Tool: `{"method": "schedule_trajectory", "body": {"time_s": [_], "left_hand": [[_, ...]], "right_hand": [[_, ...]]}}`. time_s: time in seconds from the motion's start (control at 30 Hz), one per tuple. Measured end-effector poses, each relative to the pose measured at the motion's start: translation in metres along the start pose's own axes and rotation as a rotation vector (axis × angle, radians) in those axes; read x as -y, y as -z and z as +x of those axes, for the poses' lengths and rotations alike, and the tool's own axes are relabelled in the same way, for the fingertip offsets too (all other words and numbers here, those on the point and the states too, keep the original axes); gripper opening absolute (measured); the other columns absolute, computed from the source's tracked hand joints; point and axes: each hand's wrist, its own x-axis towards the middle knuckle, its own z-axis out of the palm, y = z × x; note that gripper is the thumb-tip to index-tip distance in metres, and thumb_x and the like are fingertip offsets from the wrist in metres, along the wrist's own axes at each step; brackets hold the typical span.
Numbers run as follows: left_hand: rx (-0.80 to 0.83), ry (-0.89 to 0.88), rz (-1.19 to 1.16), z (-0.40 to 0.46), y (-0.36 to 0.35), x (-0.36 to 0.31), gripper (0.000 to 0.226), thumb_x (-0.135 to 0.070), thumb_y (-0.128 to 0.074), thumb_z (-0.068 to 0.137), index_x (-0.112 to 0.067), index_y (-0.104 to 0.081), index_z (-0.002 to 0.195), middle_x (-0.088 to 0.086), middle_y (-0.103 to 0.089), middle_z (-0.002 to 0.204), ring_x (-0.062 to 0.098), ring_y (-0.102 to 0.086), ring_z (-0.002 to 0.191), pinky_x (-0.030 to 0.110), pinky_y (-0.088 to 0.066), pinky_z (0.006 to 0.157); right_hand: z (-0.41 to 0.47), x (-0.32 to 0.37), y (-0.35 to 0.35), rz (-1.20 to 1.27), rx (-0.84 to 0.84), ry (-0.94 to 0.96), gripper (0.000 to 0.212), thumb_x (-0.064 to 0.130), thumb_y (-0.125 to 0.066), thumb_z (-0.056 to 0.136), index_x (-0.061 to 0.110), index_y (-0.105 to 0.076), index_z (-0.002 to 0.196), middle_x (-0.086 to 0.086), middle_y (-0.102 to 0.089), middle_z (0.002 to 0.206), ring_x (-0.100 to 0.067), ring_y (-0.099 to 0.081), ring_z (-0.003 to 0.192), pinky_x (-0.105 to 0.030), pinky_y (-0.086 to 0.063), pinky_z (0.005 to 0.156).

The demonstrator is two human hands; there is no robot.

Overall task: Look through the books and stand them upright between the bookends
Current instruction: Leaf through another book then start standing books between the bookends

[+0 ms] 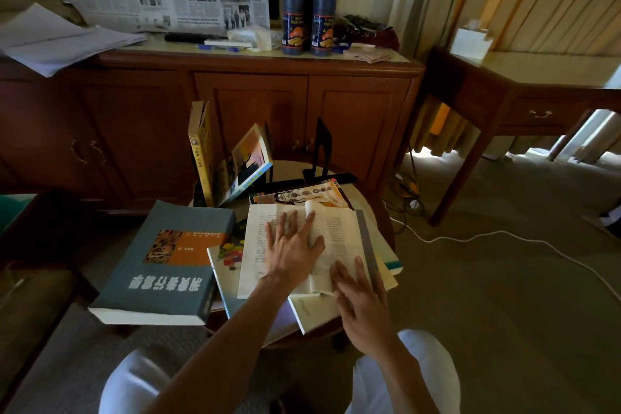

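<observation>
Meanwhile, a person leafs through an open book [302, 245] on a small round table [379, 208].

Both hands lie flat and hold nothing: the left hand [292, 245] presses the left page, the right hand [356, 292] rests with straight fingers on the right-hand pages. Under the open book lies a heap of other books; just left of it sits a thick grey-blue book [161, 265]. Beyond it, two books [228, 158] already lean by the far black bookends [321, 151]. Judged from this, the looking-through step is in hand; next calls for closing the book and standing it between the bookends.
</observation>
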Motion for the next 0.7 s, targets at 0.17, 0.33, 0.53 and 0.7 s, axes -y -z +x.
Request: {"method": "schedule_trajectory", "body": {"time_s": [0.17, 0.33, 0.53, 0.7], "left_hand": [[0.006, -0.051, 0.004, -0.004, 0.008, 0.004, 0.065, -0.067, -0.015, 0.097, -0.042, 0.001, 0.155, 0.013, -0.003, 0.165, 0.031, 0.007, 0.152, 0.051, 0.01, 0.12], [-0.087, 0.192, 0.015, -0.01, 0.024, 0.035, 0.073, -0.071, -0.024, 0.094, -0.037, -0.008, 0.157, 0.019, 0.001, 0.164, 0.047, -0.002, 0.148, 0.055, 0.009, 0.117], [-0.132, 0.364, -0.251, -0.001, 0.045, 0.047, 0.097, -0.051, -0.077, 0.075, -0.019, -0.021, 0.147, 0.015, -0.057, 0.13, 0.04, -0.055, 0.118, 0.056, -0.045, 0.1], [-0.259, 0.405, -0.509, 0.006, 0.062, 0.036, 0.079, -0.025, -0.086, 0.071, -0.015, -0.04, 0.135, 0.008, -0.053, 0.126, 0.027, -0.051, 0.116, 0.05, -0.045, 0.102]], "right_hand": [[0.03, -0.005, 0.037, 0.235, 0.068, -0.103, 0.052, 0.066, -0.032, 0.093, 0.035, -0.062, 0.124, 0.019, -0.026, 0.155, -0.011, -0.002, 0.151, -0.045, -0.006, 0.122], [0.06, 0.008, 0.055, 0.454, -0.003, -0.345, 0.073, 0.047, -0.073, 0.082, 0.026, -0.041, 0.144, 0.007, -0.053, 0.13, -0.016, -0.053, 0.121, -0.027, -0.048, 0.09], [0.072, 0.001, 0.06, 0.661, -0.056, -0.56, 0.086, 0.034, -0.092, 0.06, 0.018, -0.046, 0.13, 0.003, -0.062, 0.114, -0.019, -0.061, 0.108, -0.043, -0.053, 0.097], [0.067, 0.012, 0.079, 0.611, -0.111, -0.512, 0.104, 0.027, -0.094, 0.058, 0.02, -0.034, 0.142, -0.001, -0.054, 0.128, -0.024, -0.054, 0.121, -0.046, -0.049, 0.102]]}}
